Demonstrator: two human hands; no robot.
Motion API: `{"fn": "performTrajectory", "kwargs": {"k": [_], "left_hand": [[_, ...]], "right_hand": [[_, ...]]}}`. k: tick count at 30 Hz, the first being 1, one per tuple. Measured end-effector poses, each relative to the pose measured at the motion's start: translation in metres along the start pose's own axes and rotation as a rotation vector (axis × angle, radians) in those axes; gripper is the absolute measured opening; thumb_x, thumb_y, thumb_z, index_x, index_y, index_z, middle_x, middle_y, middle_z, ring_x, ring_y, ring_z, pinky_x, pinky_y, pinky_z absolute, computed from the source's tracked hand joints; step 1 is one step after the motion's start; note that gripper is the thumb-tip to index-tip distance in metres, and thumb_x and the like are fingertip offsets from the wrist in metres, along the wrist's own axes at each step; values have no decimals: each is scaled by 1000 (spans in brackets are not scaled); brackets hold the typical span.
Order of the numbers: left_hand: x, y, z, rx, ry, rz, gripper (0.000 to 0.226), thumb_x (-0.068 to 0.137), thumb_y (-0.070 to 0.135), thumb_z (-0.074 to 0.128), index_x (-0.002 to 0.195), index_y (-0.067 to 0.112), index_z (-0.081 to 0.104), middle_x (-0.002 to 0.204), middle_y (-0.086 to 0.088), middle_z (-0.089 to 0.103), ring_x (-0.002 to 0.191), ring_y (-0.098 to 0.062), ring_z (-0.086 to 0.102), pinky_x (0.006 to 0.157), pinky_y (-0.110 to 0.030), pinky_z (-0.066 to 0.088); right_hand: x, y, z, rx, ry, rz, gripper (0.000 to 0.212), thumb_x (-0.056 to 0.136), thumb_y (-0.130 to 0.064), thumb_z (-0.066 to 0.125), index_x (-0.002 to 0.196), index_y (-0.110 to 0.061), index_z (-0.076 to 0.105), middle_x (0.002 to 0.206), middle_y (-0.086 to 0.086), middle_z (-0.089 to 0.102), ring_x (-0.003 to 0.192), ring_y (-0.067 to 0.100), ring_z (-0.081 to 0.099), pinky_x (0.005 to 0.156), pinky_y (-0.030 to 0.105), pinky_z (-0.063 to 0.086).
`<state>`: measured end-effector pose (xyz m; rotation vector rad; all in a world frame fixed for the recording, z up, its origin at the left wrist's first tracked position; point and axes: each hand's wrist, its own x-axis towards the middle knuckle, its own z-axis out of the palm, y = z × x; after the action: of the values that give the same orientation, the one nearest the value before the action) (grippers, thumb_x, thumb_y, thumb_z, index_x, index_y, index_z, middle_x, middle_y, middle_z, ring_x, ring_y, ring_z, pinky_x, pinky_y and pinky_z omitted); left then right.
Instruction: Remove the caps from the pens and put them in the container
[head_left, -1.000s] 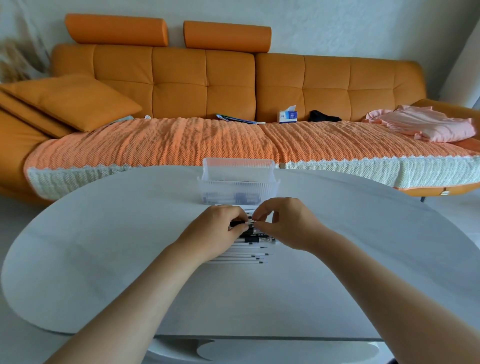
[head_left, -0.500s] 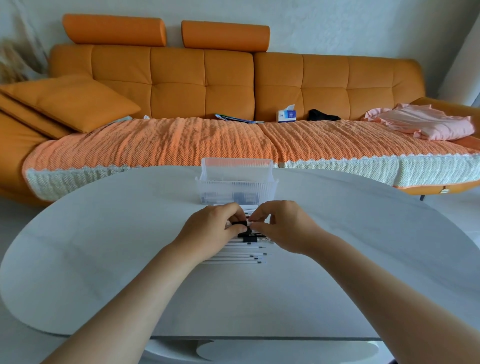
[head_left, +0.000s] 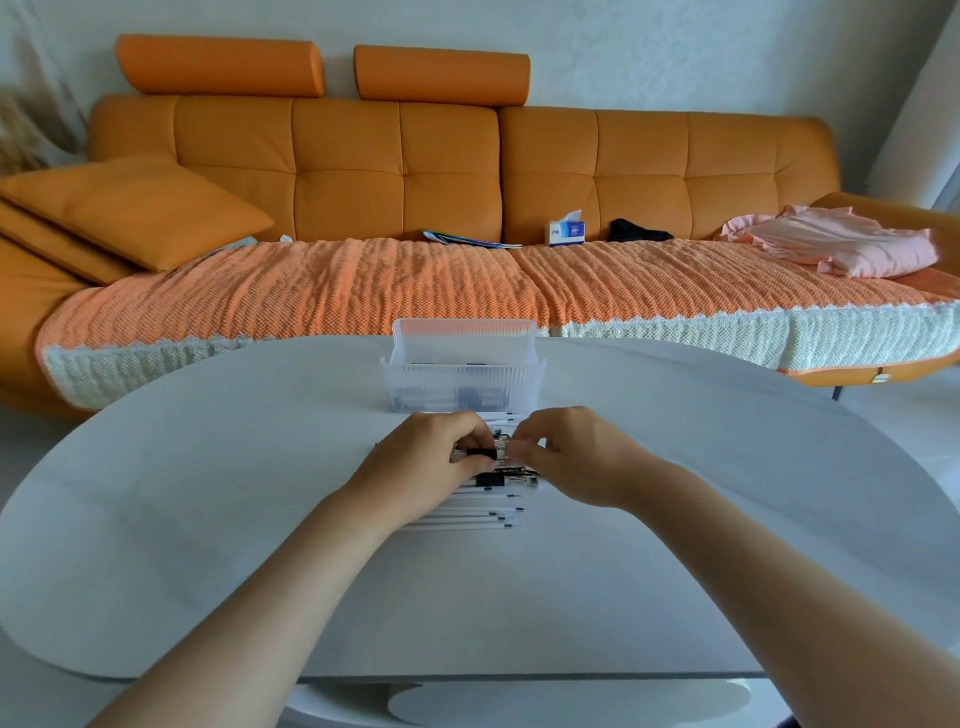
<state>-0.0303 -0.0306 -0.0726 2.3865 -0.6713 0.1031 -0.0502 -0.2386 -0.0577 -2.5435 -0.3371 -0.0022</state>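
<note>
Bright, soft daylight; fisheye warp at edges, slight blur.

The container (head_left: 462, 387) is ribbed translucent plastic, the table (head_left: 208, 519) smooth and matt, the sofa cover (head_left: 363, 286) coarse cloth.

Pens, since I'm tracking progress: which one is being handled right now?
The pen pinched between the left hand and right hand; the other pens lie in a row on the table.

White pens (head_left: 467, 512) lying side by side, clear ribbed container (head_left: 462, 387) just behind
</note>
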Motion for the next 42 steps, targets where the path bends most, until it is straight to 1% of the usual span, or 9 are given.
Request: {"fn": "performTrajectory", "kwargs": {"k": [6, 11, 16, 19, 22, 26, 31, 37, 42], "left_hand": [[1, 6, 2, -20, -3, 26, 11, 84, 31, 74, 89, 36, 64, 89, 18, 66, 86, 2, 60, 72, -19, 46], [2, 7, 3, -17, 22, 25, 14, 82, 29, 76, 89, 36, 65, 89, 19, 67, 87, 3, 60, 76, -22, 50], [3, 11, 5, -30, 28, 45, 15, 82, 30, 76, 86, 38, 63, 88, 20, 67, 87, 6, 60, 75, -15, 46], [4, 10, 6, -31, 37, 57, 14, 82, 30, 76, 86, 37, 64, 88, 20, 67, 88, 3, 61, 77, -20, 49], [5, 10, 6, -21, 41, 57, 15, 82, 30, 76, 87, 38, 64, 88, 20, 67, 87, 4, 61, 76, -21, 50], [6, 10, 7, -27, 50, 57, 13, 83, 30, 76, 90, 34, 66, 89, 19, 67, 86, 3, 61, 76, -22, 49], [7, 9, 7, -19, 47, 55, 13, 83, 31, 74, 91, 36, 64, 92, 18, 68, 90, -1, 62, 80, -35, 54], [8, 10, 8, -25, 61, 75, 15, 83, 27, 75, 91, 35, 65, 92, 18, 68, 89, 0, 62, 81, -32, 54], [9, 9, 10, -6, 95, 105, 17, 82, 25, 76, 90, 35, 65, 90, 19, 68, 89, -2, 63, 79, -34, 55]], "right_hand": [[-2, 0, -3, -27, 43, -69, 6, 87, -39, 71, 89, -34, 67, 88, -20, 66, 68, -12, 56, 59, 14, 37], [-2, 4, -3, 29, 1, 9, 29, 97, -42, 56, 70, -32, 65, 56, -19, 57, 51, -1, 50, 54, 20, 37], [-4, 3, -8, -6, 29, -59, 12, 85, -44, 72, 91, -34, 68, 89, -20, 66, 66, -9, 57, 56, 10, 37], [-4, 1, -10, 2, 41, -55, 8, 88, -38, 71, 85, -31, 69, 82, -18, 64, 63, -12, 54, 56, 11, 33], [-4, 3, -10, 27, 13, -2, 19, 95, -41, 60, 83, -29, 70, 71, -14, 63, 57, -7, 53, 56, 16, 35], [-5, 4, -11, -32, 24, -47, 14, 87, -44, 69, 97, -35, 69, 90, -19, 64, 68, -9, 56, 59, 14, 37], [-4, 4, -13, -17, 31, -59, 4, 90, -35, 69, 87, -34, 67, 88, -18, 65, 67, -13, 54, 58, 13, 35], [-5, 4, -13, -37, 40, -55, 6, 92, -35, 66, 94, -32, 70, 89, -18, 65, 66, -5, 54, 61, 16, 37], [-2, 5, -10, 76, 38, -3, 15, 94, -31, 64, 81, -31, 70, 80, -11, 66, 62, -1, 53, 60, 18, 38]]}}
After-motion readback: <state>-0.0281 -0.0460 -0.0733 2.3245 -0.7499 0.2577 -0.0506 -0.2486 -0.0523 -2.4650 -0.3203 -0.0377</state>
